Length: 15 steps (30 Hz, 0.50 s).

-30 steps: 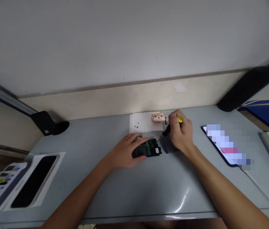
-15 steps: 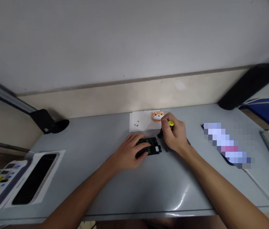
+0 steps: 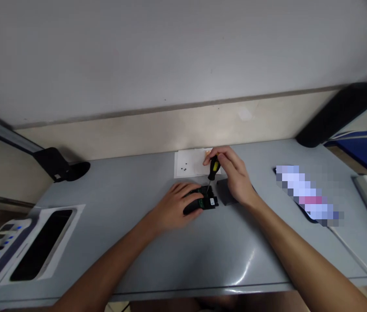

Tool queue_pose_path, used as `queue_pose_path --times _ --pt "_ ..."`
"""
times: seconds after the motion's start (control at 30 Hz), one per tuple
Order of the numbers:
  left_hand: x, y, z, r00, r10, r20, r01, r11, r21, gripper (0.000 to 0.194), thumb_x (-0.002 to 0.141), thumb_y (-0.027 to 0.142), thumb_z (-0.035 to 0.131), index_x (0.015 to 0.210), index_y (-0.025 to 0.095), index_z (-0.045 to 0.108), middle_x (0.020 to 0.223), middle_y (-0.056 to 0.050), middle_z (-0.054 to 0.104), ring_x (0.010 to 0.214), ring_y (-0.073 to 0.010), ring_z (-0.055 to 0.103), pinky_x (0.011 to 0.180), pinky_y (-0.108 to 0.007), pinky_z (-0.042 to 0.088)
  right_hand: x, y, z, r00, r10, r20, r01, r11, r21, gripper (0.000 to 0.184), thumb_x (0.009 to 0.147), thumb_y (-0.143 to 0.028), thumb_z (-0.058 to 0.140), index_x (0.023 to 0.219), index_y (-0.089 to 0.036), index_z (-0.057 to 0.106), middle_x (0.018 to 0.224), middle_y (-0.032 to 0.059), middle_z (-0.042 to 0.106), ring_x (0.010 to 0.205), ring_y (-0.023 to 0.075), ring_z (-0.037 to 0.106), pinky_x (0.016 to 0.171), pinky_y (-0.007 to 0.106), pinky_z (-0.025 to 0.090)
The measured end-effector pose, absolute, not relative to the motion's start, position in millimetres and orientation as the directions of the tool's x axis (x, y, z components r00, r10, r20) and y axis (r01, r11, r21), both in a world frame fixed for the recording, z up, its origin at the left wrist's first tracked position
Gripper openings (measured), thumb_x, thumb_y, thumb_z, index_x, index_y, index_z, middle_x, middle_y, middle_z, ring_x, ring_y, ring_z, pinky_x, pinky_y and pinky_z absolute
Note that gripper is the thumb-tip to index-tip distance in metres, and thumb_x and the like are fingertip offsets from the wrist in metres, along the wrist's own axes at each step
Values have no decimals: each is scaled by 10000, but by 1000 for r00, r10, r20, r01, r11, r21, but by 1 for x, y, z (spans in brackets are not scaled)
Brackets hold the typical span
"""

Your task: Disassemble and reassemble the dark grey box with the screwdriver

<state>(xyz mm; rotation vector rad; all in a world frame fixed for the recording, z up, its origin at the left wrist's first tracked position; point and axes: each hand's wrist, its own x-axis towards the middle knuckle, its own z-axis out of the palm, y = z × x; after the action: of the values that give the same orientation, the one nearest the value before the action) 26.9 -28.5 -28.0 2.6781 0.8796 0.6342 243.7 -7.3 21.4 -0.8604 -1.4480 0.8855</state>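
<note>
My left hand grips a small black electronic device with a green circuit board showing, holding it down on the grey table. My right hand has a black and yellow screwdriver between thumb and fingers. The shaft slants down, and its tip meets the inside of the device near its upper edge. Under my right wrist lies a dark grey flat piece, partly hidden. Behind the device, several tiny dark screws rest on white paper. An orange item on the paper is mostly covered by my right fingers.
On the left, a black phone lies on a white sheet beside a white power strip with blue lights. A blurred-out phone with a white cable is on the right. The wall panel rises behind the table.
My right hand has shifted its grip, turning from a fist around the screwdriver to fingers along its handle, and the screwdriver stands more upright. My left hand keeps its hold on the device.
</note>
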Motion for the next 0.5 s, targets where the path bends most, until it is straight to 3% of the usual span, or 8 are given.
queue_pose_path --times 0.17,0.3,0.4,0.5 --pt "28 -30 -27 721 625 299 510 -771 382 256 1031 311 598 1256 234 693 1372 -106 666 1259 -274 616 1102 -486 506 245 -4 22 -140 945 295 -287 246 -926 329 981 -574 600 913 -252 624 898 17 629 786 175 562 742 332 474" --pt "28 -30 -27 718 626 303 505 -769 391 269 1024 304 608 1273 244 692 1368 -105 665 1249 -274 625 1095 -485 513 239 -8 27 -226 955 193 -387 94 -917 361 978 -601 578 1122 -271 611 771 -7 577 699 179 534 692 337 464" --pt "28 -30 -27 720 624 304 503 -771 391 286 1017 303 619 1286 237 693 1376 -111 663 1249 -280 627 1093 -487 519 234 -11 32 -199 966 164 -420 67 -905 383 984 -647 504 996 -268 556 697 -24 495 618 171 455 641 338 443" --pt "28 -29 -27 718 630 296 511 -766 390 288 1016 309 623 1288 250 698 1384 -102 663 1254 -277 627 1094 -483 519 233 -12 33 -178 968 178 -423 88 -902 370 942 -635 576 917 -277 486 654 -39 445 590 168 402 604 330 411"
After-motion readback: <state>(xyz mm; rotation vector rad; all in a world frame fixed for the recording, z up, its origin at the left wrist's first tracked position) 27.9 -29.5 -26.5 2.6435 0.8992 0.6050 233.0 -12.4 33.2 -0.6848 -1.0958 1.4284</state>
